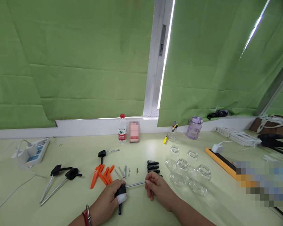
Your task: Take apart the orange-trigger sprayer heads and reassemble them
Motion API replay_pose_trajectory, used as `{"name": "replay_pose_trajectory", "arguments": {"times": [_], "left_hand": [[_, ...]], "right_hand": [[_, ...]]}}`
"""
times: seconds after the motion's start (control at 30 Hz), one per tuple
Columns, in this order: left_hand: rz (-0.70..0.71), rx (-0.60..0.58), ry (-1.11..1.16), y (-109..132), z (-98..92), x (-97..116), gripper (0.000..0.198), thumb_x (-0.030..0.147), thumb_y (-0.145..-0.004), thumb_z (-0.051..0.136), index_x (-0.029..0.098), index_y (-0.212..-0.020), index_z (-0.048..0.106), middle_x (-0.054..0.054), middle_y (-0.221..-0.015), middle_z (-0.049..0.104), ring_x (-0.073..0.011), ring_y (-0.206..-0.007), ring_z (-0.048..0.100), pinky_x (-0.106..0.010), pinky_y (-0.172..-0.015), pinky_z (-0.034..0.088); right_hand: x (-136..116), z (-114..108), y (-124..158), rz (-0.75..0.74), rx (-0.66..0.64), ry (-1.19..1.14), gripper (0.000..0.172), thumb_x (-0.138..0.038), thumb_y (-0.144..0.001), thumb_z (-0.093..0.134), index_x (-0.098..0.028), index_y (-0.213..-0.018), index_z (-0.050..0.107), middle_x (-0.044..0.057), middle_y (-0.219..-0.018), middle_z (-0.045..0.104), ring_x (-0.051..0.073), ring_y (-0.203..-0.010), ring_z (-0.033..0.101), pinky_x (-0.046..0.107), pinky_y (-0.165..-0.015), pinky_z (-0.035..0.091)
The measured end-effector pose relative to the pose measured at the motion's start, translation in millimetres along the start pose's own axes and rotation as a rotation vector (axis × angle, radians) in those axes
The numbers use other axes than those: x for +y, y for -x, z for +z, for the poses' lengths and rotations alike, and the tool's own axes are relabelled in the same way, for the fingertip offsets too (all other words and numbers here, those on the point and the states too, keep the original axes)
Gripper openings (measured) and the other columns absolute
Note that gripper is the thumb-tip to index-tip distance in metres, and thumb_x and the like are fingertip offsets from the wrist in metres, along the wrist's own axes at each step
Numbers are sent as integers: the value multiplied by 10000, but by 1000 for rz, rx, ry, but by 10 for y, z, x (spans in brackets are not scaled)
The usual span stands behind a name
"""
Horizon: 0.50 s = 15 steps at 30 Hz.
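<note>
My left hand [110, 199] is closed around a black plastic head with a short black arm [120, 209] sticking out toward me. A thin metal rod [135, 184] runs from that head to the right. At the rod's far end, my right hand [159, 190] has thumb and fingers pinched on the tip. White wrapping covers one left finger. Just beyond the hands lie several orange levers [102, 175], small metal pins [124, 172], tiny brass-coloured pieces [137, 170] and black parts with springs [152, 166].
Similar black heads with rods [72, 174] lie at left, another [102, 153] farther back. Several clear glass bottles [182, 164] stand right of my hands. Behind are a water bottle [122, 130], a pink box [134, 132] and a purple jug [194, 128]. Power strips [39, 153] flank the table.
</note>
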State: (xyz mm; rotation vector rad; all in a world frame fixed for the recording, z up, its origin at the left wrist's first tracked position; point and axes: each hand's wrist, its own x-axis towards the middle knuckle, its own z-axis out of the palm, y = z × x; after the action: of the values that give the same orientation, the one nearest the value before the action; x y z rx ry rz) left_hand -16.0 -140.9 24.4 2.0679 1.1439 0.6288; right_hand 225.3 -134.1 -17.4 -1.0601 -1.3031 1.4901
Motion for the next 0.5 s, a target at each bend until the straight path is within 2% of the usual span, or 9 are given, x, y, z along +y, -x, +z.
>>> {"name": "replay_pose_trajectory", "arguments": {"times": [0.17,0.33,0.5], "left_hand": [[10,-1,4,-5,-8,14,215,273,-811,497,195,-998,566,-55,-974,626,-205,-899,557,-301,-840,434],[11,-8,2,-3,-10,4,223,265,-816,487,192,-1012,566,-53,-968,626,-200,-890,558,-286,-827,432],[18,-7,5,-11,-9,5,198,267,-819,488,190,-982,568,-48,-956,623,-196,-881,554,-279,-822,430]], "right_hand": [[33,-10,-1,8,0,97,331,-509,-826,487,-185,-762,467,-40,-540,531,85,-453,466,219,-457,378],[44,-10,-9,30,17,135,381,-531,-853,427,-173,-735,480,-29,-515,531,88,-447,470,224,-467,383],[-7,1,13,15,-13,45,331,-515,-814,503,-185,-815,473,-12,-692,575,92,-508,514,226,-475,402]]}}
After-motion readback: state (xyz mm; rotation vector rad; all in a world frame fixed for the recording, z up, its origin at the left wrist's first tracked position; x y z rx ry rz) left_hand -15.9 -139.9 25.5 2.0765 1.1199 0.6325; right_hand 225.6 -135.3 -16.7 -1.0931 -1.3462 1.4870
